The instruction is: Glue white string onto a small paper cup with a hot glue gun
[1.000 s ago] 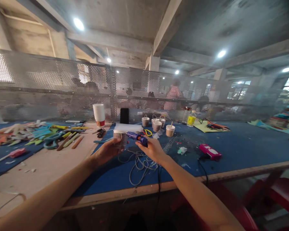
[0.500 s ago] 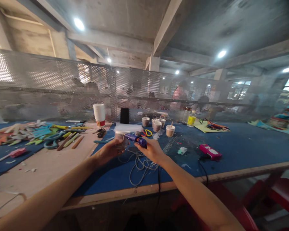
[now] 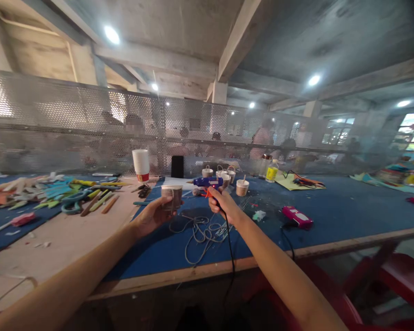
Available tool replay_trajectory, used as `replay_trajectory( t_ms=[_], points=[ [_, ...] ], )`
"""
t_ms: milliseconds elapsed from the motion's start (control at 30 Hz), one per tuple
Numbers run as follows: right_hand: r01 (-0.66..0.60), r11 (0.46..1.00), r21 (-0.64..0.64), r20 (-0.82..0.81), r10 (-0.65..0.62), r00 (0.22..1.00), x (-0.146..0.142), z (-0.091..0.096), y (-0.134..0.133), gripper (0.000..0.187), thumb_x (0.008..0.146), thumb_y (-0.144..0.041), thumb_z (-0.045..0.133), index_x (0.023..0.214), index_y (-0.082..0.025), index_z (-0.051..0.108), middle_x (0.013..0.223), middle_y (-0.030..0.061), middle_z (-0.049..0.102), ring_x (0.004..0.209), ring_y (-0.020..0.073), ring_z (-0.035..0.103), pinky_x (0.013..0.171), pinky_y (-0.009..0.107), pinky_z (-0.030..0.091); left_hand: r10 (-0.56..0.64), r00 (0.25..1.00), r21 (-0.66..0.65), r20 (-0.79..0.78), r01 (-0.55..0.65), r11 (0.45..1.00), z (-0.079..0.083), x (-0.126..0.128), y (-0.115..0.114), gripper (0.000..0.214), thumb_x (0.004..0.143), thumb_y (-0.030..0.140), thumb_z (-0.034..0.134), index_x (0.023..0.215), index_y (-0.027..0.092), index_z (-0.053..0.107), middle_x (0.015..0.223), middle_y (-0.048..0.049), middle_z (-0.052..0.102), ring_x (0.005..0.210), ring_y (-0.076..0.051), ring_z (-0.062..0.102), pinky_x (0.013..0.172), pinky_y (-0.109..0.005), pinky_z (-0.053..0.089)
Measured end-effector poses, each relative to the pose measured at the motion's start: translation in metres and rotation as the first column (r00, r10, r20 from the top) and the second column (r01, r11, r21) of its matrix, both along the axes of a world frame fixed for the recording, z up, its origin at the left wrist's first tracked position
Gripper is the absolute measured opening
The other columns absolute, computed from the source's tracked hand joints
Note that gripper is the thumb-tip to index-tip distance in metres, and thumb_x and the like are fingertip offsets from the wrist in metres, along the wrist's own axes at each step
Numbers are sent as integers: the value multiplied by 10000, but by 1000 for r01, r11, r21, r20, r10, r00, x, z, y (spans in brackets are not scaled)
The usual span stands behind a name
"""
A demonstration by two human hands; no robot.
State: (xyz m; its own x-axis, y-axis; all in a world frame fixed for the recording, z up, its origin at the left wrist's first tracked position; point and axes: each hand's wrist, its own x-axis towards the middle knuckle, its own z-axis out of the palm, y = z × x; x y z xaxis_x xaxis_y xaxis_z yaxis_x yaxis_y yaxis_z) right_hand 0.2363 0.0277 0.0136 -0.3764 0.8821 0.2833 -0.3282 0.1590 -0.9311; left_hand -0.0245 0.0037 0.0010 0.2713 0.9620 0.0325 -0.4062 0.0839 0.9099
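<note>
My left hand (image 3: 155, 213) is closed round a paper cup (image 3: 171, 196) with a brownish band wrapped about its side and a white rim. A glue gun (image 3: 209, 183), blue with an orange trigger, is gripped in my right hand (image 3: 223, 204). Its nozzle points left toward the cup, with a gap between them. From its handle a black cord (image 3: 230, 248) hangs over the table edge. Loops of grey string (image 3: 197, 243) lie on the blue table (image 3: 152, 257) below my hands.
Several small cups with handles stand behind the glue gun, and a cup with a stick (image 3: 242, 187) is right of them. A stack of white cups (image 3: 141, 163), blue scissors (image 3: 72, 202) and coloured strips lie left. A magenta device (image 3: 297, 217) rests right. A perforated screen (image 3: 186, 119) runs behind.
The glue gun has drawn back to the right, away from the cup, and turned more level. My left hand still holds the cup, which now shows its side more plainly.
</note>
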Motion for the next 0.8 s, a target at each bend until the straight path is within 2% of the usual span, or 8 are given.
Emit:
replay_trajectory(
  t_ms=[100,200,300,467,567,633,733,800],
  points=[
    [101,988,-120,-1,-102,995,7,-2,11,452,738,-574,784,866,-185,592,647,-44,576,494,68,507,440,177,410,-15,1000,11,19,14,1000,-1,-2,3,303,891,208,628,1170,102,678,1042,-152,764,632,-158,680,581,-255,567],
    [296,936,-191,145,-271,951,15,-6,20,410,749,-543,789,803,-158,657,598,-11,594,515,89,535,462,185,438,-34,999,26,31,33,999,-2,-4,6,307,895,213,625,1184,113,661,1035,-154,765,636,-167,683,577,-266,569],
    [390,912,-126,340,-330,881,26,-12,25,394,791,-531,754,756,-146,681,576,9,607,510,98,537,478,202,445,-35,999,40,39,33,999,-1,-3,5,305,894,211,625,1185,120,649,1045,-157,763,639,-176,684,569,-277,570],
    [463,880,105,608,-425,671,54,-25,26,410,806,-544,712,684,-154,677,576,20,628,525,118,555,520,233,436,-21,999,37,45,19,999,2,-2,1,317,886,222,645,1188,126,651,1047,-148,764,656,-171,695,562,-260,567],
    [496,845,200,720,-470,511,72,-28,28,496,727,-534,776,465,-185,540,432,-27,481,488,127,505,498,240,357,-11,999,29,44,10,1000,2,-2,1,321,871,216,663,1176,118,662,1039,-147,766,678,-178,708,570,-260,573],
    [491,831,262,781,-481,398,80,-28,28,564,691,-531,800,391,-203,454,391,-38,406,501,146,516,511,247,332,-9,999,25,42,8,1000,2,-2,1,321,859,214,678,1164,115,671,1031,-144,767,699,-183,715,587,-264,579],
    [471,822,320,833,-481,273,84,-26,22,541,694,-542,796,405,-204,486,439,0,490,619,211,619,581,266,372,-18,999,34,32,17,999,1,-1,0,345,847,226,707,1176,129,672,1042,-129,764,750,-184,724,636,-269,588],
    [470,779,415,840,-526,130,81,-23,14,478,729,-572,764,506,-190,583,590,66,628,766,271,674,659,298,417,-29,999,45,24,28,999,1,0,-1,368,843,232,721,1195,139,667,1061,-121,760,780,-185,725,664,-270,588]
  ],
)
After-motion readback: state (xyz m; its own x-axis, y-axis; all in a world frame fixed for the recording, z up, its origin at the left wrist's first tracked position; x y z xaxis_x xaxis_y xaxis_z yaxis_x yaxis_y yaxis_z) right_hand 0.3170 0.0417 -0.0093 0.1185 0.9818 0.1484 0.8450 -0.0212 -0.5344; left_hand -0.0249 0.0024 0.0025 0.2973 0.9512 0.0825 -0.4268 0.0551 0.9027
